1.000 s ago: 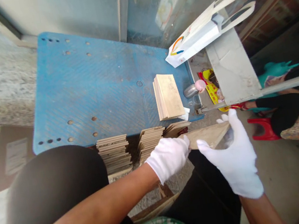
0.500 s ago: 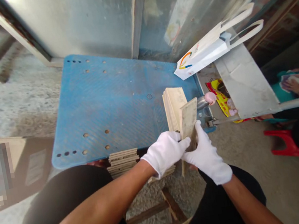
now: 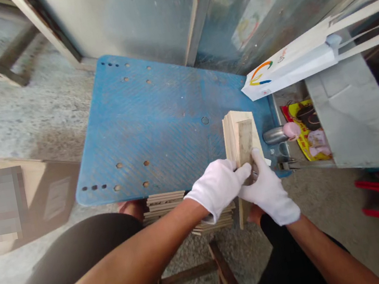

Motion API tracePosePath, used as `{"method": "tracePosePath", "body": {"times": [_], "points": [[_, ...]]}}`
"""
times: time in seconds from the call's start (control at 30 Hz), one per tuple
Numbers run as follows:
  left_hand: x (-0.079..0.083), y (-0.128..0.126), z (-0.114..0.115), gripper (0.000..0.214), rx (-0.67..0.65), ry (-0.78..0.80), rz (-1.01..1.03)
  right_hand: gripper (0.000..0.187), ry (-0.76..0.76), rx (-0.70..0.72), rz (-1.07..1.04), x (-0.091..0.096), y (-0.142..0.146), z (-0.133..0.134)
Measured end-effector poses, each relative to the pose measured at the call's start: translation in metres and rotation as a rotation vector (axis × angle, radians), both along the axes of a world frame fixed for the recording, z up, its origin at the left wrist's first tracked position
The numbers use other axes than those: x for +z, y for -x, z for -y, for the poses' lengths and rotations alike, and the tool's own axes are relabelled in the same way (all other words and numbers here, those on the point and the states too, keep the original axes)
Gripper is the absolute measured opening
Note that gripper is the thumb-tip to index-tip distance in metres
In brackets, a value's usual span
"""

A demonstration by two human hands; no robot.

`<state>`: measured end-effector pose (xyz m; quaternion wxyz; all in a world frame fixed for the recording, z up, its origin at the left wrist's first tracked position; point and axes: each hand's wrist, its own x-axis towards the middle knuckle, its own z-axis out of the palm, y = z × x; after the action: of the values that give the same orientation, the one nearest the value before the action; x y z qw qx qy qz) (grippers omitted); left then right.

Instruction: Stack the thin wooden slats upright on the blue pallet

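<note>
Both white-gloved hands close together on one thin, pale wooden board (image 3: pixel 244 144), the left hand (image 3: pixel 219 186) pinching its near left edge, the right hand (image 3: pixel 267 191) gripping its near right edge with the forefinger laid up along the face. The board now stands steeper and farther forward than half a second ago: its far end lies over the neat stack of matching pale boards (image 3: pixel 232 132) on the blue ribbed plastic counter (image 3: pixel 157 123), where earlier it was held tilted just short of the stack. A second ago the same board was held flat and low, off to the right, with the hands farther apart.

Below the counter's near edge, lower stacks of similar boards (image 3: pixel 165 202) sit between the person's dark-clad knees. Right of the counter stack, a small metal cup with a pink lid (image 3: pixel 279 134) lies on its side, just beside a yellow printed wrapper (image 3: pixel 304 139). A white paper bag with a coloured arc logo (image 3: pixel 293 62) rests on a grey metal shelf (image 3: pixel 356 112) at far right. The view has shifted so the counter sits more central.
</note>
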<state>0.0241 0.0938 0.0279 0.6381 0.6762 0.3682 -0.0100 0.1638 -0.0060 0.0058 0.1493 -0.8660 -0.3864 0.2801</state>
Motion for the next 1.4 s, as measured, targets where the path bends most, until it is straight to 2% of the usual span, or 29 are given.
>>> {"method": "tracePosePath", "body": {"times": [0.1,0.2,0.33,0.43,0.57,0.77,0.87,0.97,1.1,1.4], "points": [[-0.001,0.001,-0.002,0.043,0.015,-0.040,0.016,0.110,-0.014,0.025,0.040,-0.001,-0.013,-0.008],[-0.002,0.002,-0.002,0.039,-0.004,-0.113,-0.060,0.104,-0.008,0.037,0.099,0.003,-0.031,-0.019],[-0.002,0.003,0.000,0.035,-0.071,-0.224,-0.152,0.094,0.068,0.024,0.224,0.004,-0.054,-0.039],[-0.002,0.003,0.003,0.034,-0.172,-0.254,-0.210,0.107,0.162,-0.012,0.317,-0.005,-0.071,-0.055],[-0.002,0.003,0.011,0.038,-0.326,-0.317,-0.226,0.125,0.259,-0.015,0.370,-0.027,-0.090,-0.073],[0.008,0.004,0.017,0.025,-0.658,-0.411,-0.282,0.133,0.349,0.000,0.414,-0.053,-0.100,-0.093],[0.010,0.005,0.017,0.021,-0.757,-0.418,-0.291,0.133,0.365,-0.002,0.418,-0.058,-0.100,-0.098],[0.009,0.007,0.018,0.022,-0.782,-0.436,-0.306,0.131,0.359,-0.001,0.426,-0.062,-0.101,-0.100],[0.008,0.008,0.022,0.025,-0.776,-0.477,-0.319,0.121,0.330,-0.003,0.410,-0.067,-0.103,-0.100],[0.000,0.003,0.024,0.028,-0.846,-0.402,-0.315,0.111,0.311,0.007,0.373,-0.064,-0.101,-0.099]]}}
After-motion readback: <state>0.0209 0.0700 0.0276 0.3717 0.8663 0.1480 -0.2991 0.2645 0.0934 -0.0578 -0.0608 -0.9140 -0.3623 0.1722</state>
